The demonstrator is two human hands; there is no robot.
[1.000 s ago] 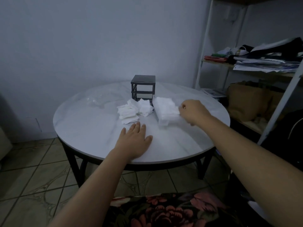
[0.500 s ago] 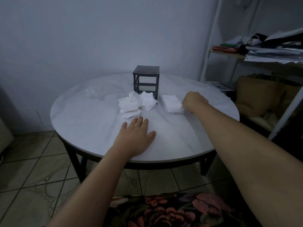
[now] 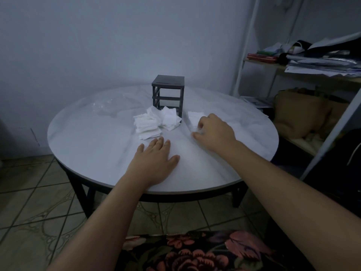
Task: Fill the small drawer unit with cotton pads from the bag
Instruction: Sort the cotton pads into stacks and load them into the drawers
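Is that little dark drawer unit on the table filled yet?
Empty, it seems: the drawer unit shows see-through open bays, and the cotton pads lie heaped on the table before it.

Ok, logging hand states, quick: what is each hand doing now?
Left hand: open, flat on the table.
Right hand: grips the bag of cotton pads.

Left hand (image 3: 154,163) flat, right hand (image 3: 214,133) curled

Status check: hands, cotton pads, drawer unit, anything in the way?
Left hand flat on table, holding nothing. Right hand, fingers curled on bag of pads. Drawer unit looks empty. Loose pads piled at its front.
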